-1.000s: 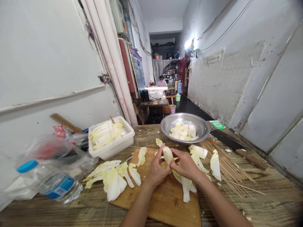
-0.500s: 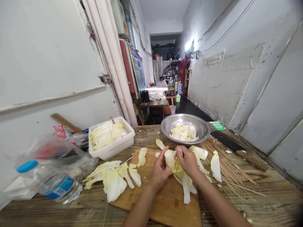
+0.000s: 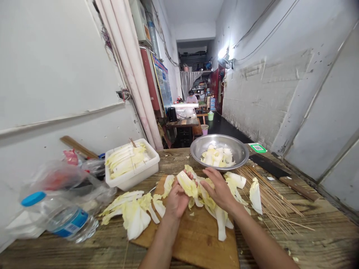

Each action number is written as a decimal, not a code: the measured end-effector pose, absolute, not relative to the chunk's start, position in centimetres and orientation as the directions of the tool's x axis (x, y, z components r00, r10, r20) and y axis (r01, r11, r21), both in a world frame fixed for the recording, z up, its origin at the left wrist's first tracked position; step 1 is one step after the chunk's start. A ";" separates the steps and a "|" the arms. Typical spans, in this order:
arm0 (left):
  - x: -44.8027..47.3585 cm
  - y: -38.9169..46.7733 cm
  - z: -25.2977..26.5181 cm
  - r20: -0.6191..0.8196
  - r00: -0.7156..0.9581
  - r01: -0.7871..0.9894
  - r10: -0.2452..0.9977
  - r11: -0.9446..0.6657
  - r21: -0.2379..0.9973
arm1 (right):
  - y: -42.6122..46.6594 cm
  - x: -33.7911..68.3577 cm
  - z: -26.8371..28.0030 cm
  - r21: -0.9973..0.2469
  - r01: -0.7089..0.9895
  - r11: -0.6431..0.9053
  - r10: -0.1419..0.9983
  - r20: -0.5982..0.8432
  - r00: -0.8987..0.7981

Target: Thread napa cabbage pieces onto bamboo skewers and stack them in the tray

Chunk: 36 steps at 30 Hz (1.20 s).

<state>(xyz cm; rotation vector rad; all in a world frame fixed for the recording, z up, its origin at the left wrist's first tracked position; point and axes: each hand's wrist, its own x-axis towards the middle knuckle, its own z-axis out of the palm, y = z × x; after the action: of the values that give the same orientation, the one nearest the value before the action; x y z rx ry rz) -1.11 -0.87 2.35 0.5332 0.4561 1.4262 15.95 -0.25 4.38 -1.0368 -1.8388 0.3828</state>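
Observation:
A pale yellow-white napa cabbage leaf [image 3: 186, 184] lies in my left hand [image 3: 177, 198], whose fingers are closed round it above the cutting board [image 3: 196, 235]. My right hand [image 3: 218, 188] is just to the right, with its fingers stretched out and apart, over a heap of cut cabbage leaves [image 3: 211, 205]. I cannot make out whether its fingertips touch those leaves. More cabbage pieces [image 3: 137, 218] lie across the board's left edge. A steel bowl [image 3: 241, 149] with cabbage pieces in it stands behind my hands.
At the left are a white tub [image 3: 131, 181] of skewered cabbage, a water bottle [image 3: 67, 218] and plastic bags [image 3: 67, 179]. To the right lie wooden skewers [image 3: 275, 198], a cabbage wedge [image 3: 255, 196] and a cleaver [image 3: 269, 166]. A person [image 3: 192, 98] is far back in the room.
My left hand has moved slightly left with the cabbage leaf, turning it. My right hand has come off that leaf and its fingers have opened out.

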 end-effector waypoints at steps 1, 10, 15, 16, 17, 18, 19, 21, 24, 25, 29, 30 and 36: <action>-0.9 -1.0 2.3 0.026 0.115 -0.788 0.993 0.075 0.612 | -0.5 15.7 4.4 -0.642 0.473 0.603 0.788 0.573 -0.227; 0.1 -2.4 2.9 0.137 0.244 -0.621 0.960 0.047 0.783 | -1.4 14.8 4.8 -0.698 0.394 0.598 0.800 0.486 -0.353; 0.2 -2.2 2.8 0.126 0.189 -0.621 0.974 0.019 0.784 | -1.2 15.1 5.1 -0.717 0.401 0.570 0.821 0.476 -0.314; 0.3 -2.1 2.7 0.124 0.183 -0.620 0.975 0.017 0.784 | -1.2 15.1 5.1 -0.716 0.410 0.564 0.825 0.476 -0.304; 0.4 -2.0 2.6 0.123 0.182 -0.618 0.976 0.016 0.786 | -1.1 15.2 5.0 -0.713 0.424 0.559 0.829 0.476 -0.292; 0.4 -2.0 2.4 0.122 0.182 -0.614 0.976 0.016 0.789 | -1.1 15.2 5.0 -0.708 0.440 0.552 0.833 0.478 -0.278; 0.5 -1.9 2.3 0.121 0.183 -0.609 0.976 0.015 0.793 | -1.1 15.2 4.9 -0.701 0.459 0.545 0.837 0.479 -0.262; 0.6 -1.8 2.1 0.125 0.178 -0.598 0.976 0.007 0.801 | -1.0 15.2 4.6 -0.688 0.495 0.531 0.844 0.482 -0.236; 0.6 -1.8 2.0 0.135 0.173 -0.594 0.976 -0.006 0.804 | -1.0 15.0 4.4 -0.672 0.524 0.523 0.846 0.483 -0.224; 0.6 -1.8 1.9 0.138 0.171 -0.596 0.975 -0.009 0.803 | -1.0 15.0 4.4 -0.668 0.527 0.526 0.844 0.484 -0.230; 0.5 -1.7 2.0 0.131 0.166 -0.602 0.977 -0.005 0.798 | -1.1 15.1 4.8 -0.640 0.526 0.560 0.824 0.498 -0.272; 0.4 -1.7 2.0 0.124 0.169 -0.602 0.978 0.003 0.798 | -1.1 15.1 5.0 -0.630 0.525 0.573 0.816 0.501 -0.290; 0.4 -1.6 1.6 0.131 0.170 -0.559 0.977 -0.014 0.829 | -1.0 15.1 4.8 -0.548 0.584 0.599 0.787 0.538 -0.301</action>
<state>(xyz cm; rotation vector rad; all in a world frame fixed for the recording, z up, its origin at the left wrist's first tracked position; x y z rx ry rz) 0.41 -1.64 1.56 0.9081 0.5922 1.3367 15.09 -1.02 4.75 -1.0857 -2.0108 0.3154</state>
